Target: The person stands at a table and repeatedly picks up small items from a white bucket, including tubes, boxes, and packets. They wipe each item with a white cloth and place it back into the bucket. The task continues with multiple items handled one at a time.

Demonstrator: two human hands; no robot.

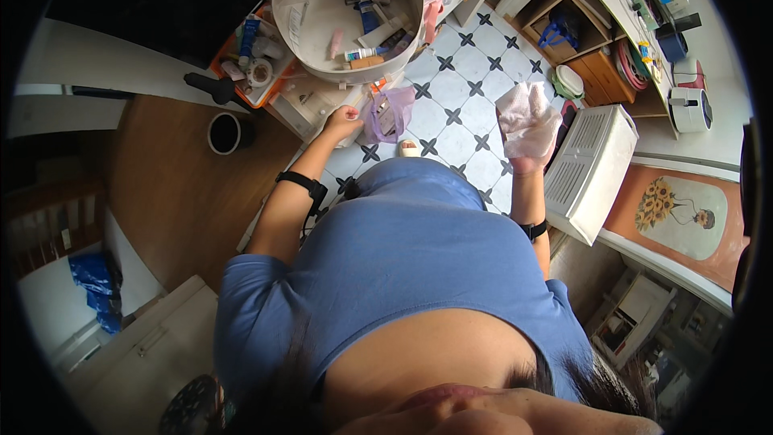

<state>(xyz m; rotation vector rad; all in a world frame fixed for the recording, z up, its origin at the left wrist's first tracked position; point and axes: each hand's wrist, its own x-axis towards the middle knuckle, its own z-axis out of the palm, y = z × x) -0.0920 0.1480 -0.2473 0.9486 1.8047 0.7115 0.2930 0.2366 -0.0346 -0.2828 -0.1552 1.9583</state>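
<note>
1. The person's left hand (pixel 345 123) is bent inward with its fingers curled; whether they close fully or pinch anything cannot be told
2. It is just beside the purple plastic bag (pixel 389 113), at the edge where the cluttered worktop meets the tiled floor (pixel 451 84); contact with the bag cannot be made out
3. The right hand (pixel 530 164) is raised over the tiles, well apart from the left, and bears the pale cloth (pixel 527 117), which is spread over the fingers and hides how tightly they grip
4. The cloth has a crumpled, uneven edge, with bare tiles on its left and a white louvred cabinet (pixel 592 169) near on its right, so the open room lies between the 2 hands
5. Beyond the left hand, a round pale container (pixel 278 24) stands with its rim around tubes and small bottles, and an orange-edged tray (pixel 216 72) of small items sits to its left
6. A dark bin (pixel 228 133) stands on the brown floor (pixel 161 185), left of the left forearm, with open floor below it
7. A foot in a light slipper (pixel 409 148) shows on the tiles just below the bag
</note>
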